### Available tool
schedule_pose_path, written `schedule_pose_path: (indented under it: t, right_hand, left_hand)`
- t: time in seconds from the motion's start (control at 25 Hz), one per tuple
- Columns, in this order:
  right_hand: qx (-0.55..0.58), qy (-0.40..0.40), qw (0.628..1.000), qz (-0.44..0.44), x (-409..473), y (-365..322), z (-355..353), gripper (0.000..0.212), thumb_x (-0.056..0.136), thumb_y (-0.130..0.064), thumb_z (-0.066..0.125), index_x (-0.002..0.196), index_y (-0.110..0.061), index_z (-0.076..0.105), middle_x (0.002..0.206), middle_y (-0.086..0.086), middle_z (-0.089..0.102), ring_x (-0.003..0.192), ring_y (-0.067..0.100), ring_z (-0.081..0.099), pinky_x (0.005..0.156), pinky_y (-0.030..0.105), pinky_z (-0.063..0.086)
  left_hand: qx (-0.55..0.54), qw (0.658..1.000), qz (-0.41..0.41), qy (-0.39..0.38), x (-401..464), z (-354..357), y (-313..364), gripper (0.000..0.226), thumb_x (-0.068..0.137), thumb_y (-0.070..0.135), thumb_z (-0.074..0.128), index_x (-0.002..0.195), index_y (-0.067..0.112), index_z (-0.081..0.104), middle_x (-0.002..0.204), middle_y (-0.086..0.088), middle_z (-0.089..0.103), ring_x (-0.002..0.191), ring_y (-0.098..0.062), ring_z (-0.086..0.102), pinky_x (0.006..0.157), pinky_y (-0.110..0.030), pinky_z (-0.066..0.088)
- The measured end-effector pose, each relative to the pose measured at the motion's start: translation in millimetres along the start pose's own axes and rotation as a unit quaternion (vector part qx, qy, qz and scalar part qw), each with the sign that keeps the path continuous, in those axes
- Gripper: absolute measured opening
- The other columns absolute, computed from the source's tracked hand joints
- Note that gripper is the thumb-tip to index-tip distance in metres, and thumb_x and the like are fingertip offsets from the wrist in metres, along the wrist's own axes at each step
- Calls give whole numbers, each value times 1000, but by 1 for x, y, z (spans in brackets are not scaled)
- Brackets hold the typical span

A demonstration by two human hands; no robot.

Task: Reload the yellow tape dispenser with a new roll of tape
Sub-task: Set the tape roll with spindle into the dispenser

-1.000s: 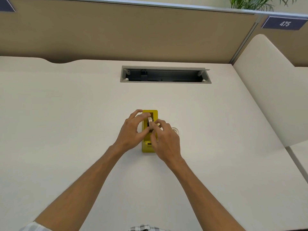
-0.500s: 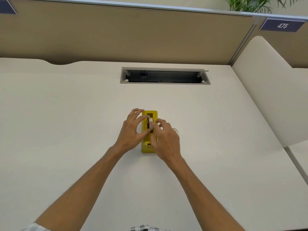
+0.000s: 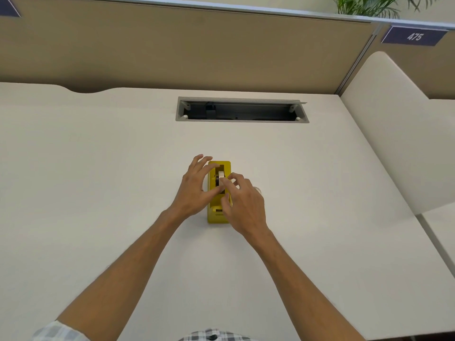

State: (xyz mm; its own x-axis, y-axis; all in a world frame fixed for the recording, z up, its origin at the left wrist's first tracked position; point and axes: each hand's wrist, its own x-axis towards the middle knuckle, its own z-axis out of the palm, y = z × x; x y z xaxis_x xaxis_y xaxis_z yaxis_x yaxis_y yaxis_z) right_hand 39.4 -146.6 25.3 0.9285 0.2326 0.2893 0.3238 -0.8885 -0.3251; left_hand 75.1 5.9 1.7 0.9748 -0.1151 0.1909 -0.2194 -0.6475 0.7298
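Between pinching fingertips, pale tape roll lowering into yellow plastic tape dispenser; left hand fingers spread, bracing; right hand pinching roll; best seated level, hub squarely in cradle.

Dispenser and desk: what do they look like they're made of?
Dispenser: probably moulded plastic, going by its uniform yellow colour, rounded edges and soft sheen; painted metal can't be ruled out. Desk: likely laminate board, judging by its flat, matte, off-white, grainless surface; the core isn't visible.
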Motion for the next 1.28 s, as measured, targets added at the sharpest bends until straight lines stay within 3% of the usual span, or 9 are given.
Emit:
schedule_pose_path:
  t: [0.12, 0.28, 0.4, 0.52, 0.6, 0.88, 1.08, 1.28]
  right_hand:
    - [2, -3, 1000, 1, -1, 0, 0, 34, 84, -13, 63, 118, -18, 63, 121, 6, 62, 94, 24, 62, 62, 29, 47]
    - [1, 1, 1000, 4, 0, 1, 0, 36, 84, -14, 63, 120, -17, 63, 121, 7, 62, 95, 24, 62, 64, 31, 48]
    - [2, 0, 1000, 5, 0, 1, 0, 38, 84, -13, 63, 122, -17, 62, 121, 7, 62, 95, 25, 62, 64, 32, 48]
    - [5, -3, 1000, 5, 0, 2, 0, 39, 84, -13, 63, 122, -17, 62, 122, 7, 62, 95, 25, 62, 64, 32, 48]
    - [4, -3, 1000, 4, 0, 2, 0, 38, 83, -13, 63, 121, -18, 62, 121, 6, 62, 94, 25, 62, 63, 31, 48]
    - [0, -8, 1000, 7, 1, 0, 1, 38, 85, -14, 60, 123, -19, 61, 121, 6, 61, 96, 24, 61, 64, 34, 48]
    - [6, -6, 1000, 6, 1, 0, -1, 38, 84, -13, 61, 121, -18, 62, 122, 6, 61, 96, 24, 61, 63, 31, 46]
    - [2, -6, 1000, 8, 2, 0, -1, 38, 84, -13, 61, 121, -19, 62, 122, 5, 61, 96, 24, 61, 61, 32, 47]
  left_hand:
    - [20, 999, -15, -27, 3, 1, -1, 55, 90, 50, 50, 138, 24, 49, 156, 6, 29, 147, -10, 7, 113, -50, 20]
    - [6, 1000, 0, -18, 1, 2, 0, 41, 90, 41, 61, 127, 24, 58, 152, 6, 37, 146, -9, 10, 111, -46, 22]
    - [1, 1000, 17, 8, 0, 2, 2, 45, 86, 40, 66, 127, 24, 56, 148, 5, 42, 145, -10, 16, 109, -40, 23]
    - [12, 1000, -4, -2, 2, 1, 4, 54, 89, 47, 55, 136, 21, 48, 149, 4, 41, 145, -12, 17, 112, -44, 25]
    - [28, 999, 2, -15, 2, 1, 3, 51, 90, 48, 49, 132, 20, 54, 148, 5, 43, 145, -13, 18, 112, -48, 25]
    - [-3, 999, 37, 16, -2, 1, 4, 33, 87, 31, 67, 117, 22, 61, 134, 7, 56, 142, -11, 26, 107, -39, 28]
    - [37, 999, 20, 2, 3, -1, 6, 45, 91, 36, 59, 132, 20, 51, 143, 4, 48, 144, -12, 21, 110, -40, 24]
    - [52, 998, 38, -11, 2, -1, 3, 37, 91, 37, 60, 124, 19, 60, 140, 8, 52, 144, -10, 22, 111, -39, 20]
